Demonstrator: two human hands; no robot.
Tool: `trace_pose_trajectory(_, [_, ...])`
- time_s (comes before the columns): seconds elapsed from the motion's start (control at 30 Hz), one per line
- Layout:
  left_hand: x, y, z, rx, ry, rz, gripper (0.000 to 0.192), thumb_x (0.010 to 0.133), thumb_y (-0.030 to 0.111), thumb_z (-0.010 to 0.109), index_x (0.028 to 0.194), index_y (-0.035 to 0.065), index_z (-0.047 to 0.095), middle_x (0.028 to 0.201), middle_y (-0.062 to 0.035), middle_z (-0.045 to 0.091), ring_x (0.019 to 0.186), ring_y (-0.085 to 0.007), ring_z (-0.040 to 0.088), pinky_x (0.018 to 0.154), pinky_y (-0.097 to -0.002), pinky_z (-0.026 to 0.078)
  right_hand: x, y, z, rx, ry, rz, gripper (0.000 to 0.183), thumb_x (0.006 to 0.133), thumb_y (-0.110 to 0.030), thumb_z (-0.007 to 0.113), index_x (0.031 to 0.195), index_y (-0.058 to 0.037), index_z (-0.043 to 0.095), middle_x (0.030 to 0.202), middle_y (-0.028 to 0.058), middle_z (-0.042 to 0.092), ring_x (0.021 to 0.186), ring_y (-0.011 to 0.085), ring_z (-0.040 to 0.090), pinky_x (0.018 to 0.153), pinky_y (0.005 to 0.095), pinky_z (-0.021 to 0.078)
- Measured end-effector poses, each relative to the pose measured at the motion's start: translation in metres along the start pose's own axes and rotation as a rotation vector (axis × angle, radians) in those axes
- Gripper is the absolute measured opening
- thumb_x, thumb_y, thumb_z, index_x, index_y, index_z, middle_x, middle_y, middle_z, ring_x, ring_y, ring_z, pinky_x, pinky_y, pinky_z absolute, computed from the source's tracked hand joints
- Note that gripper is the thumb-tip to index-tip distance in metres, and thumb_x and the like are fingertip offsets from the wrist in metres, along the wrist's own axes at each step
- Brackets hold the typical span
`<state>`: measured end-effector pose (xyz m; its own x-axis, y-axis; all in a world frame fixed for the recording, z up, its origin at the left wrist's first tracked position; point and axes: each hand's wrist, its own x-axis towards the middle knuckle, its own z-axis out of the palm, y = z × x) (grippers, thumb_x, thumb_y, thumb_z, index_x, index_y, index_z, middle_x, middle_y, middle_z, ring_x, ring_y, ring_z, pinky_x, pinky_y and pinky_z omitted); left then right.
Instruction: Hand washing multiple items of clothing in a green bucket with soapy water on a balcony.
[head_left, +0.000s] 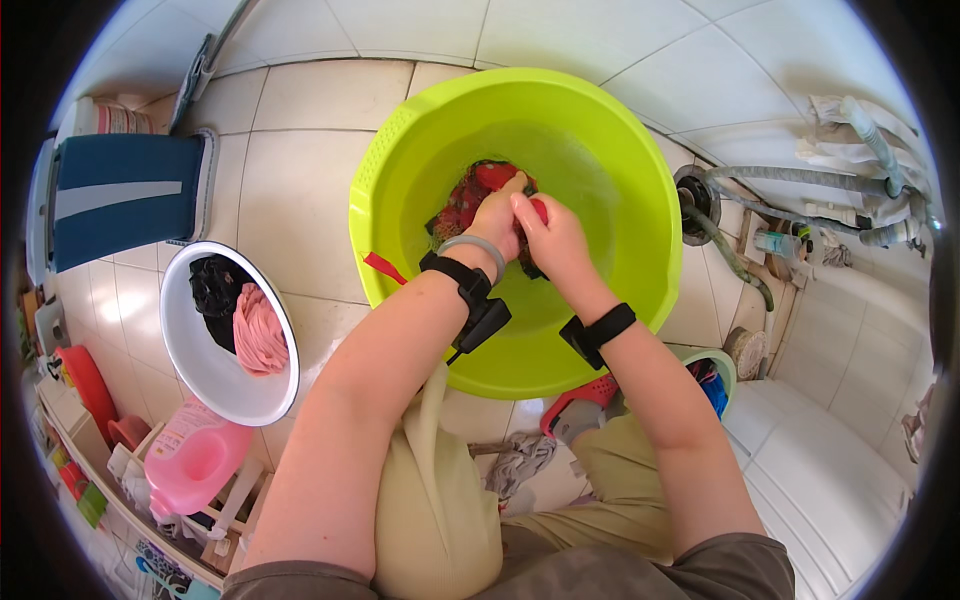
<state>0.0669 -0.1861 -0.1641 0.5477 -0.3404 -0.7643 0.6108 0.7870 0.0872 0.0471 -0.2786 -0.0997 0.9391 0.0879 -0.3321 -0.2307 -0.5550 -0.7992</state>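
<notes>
A large lime-green plastic basin (630, 300) with water in it stands on the tiled floor before me. In it lies a wet, patterned red and black cloth (466, 196). My left hand (499, 217) grips part of the cloth, a grey bangle and a black strap on that wrist. Close against it, my right hand (551, 232) is closed on another part of the cloth, with red showing between the fingers; its wrist bears a black strap too. The palms and some fingertips are hidden. A small red strip (384, 268) hangs at the basin's left rim.
To the left, a white enamel basin (180, 337) holds black and pink cloths. Near it are a pink detergent bottle (196, 457) and a blue folding stool (127, 232). Hoses (802, 178) run into a floor drain at right. A small green bucket (726, 367) stands beside my right arm.
</notes>
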Motion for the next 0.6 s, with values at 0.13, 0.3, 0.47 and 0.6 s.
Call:
trace_pose_trajectory(0.13, [-0.005, -0.007, 0.009, 0.154, 0.177, 0.095, 0.021, 0.092, 0.024, 0.050, 0.096, 0.0052, 0.057, 0.089, -0.0076, 0.061, 0.084, -0.0201, 0.056, 0.074, -0.0381, 0.047, 0.020, 0.014, 0.005, -0.144, 0.156, 0.032, 0.050, 0.092, -0.046, 0.044, 0.081, 0.0001, 0.059, 0.080, 0.0230, 0.062, 0.075, 0.0413, 0.059, 0.066, 0.0454, 0.0453])
trace_pose_trajectory(0.3, [-0.020, 0.003, 0.032, 0.301, 0.352, 0.293, 0.032, 0.092, 0.032, 0.052, 0.099, 0.0014, 0.056, 0.091, -0.0060, 0.059, 0.084, -0.0182, 0.053, 0.084, -0.0365, 0.041, 0.045, 0.060, -0.013, -0.213, 0.197, 0.035, 0.040, 0.093, -0.039, 0.046, 0.095, -0.0006, 0.058, 0.090, 0.0248, 0.061, 0.081, 0.0408, 0.058, 0.071, 0.0466, 0.0460])
trace_pose_trajectory(0.47, [-0.013, 0.008, 0.016, 0.302, 0.116, 0.001, 0.060, 0.096, 0.041, 0.043, 0.138, 0.0013, 0.027, 0.141, -0.0173, 0.029, 0.125, -0.0282, 0.035, 0.106, -0.0392, 0.027, 0.052, 0.089, -0.023, -0.614, 0.198, -0.222, 0.030, 0.085, -0.014, 0.054, 0.113, -0.0018, 0.054, 0.107, 0.0243, 0.058, 0.094, 0.0424, 0.055, 0.080, 0.0475, 0.0451])
trace_pose_trajectory(0.6, [-0.011, 0.008, 0.001, 0.289, 0.260, -0.045, 0.062, 0.098, 0.039, 0.039, 0.146, 0.0059, 0.018, 0.153, -0.0145, 0.011, 0.139, -0.0282, 0.017, 0.112, -0.0418, 0.020, 0.043, 0.080, 0.018, -0.428, -0.052, -0.242, 0.059, 0.081, -0.012, 0.059, 0.135, -0.0029, 0.037, 0.114, 0.0253, 0.055, 0.104, 0.0415, 0.053, 0.089, 0.0460, 0.0433])
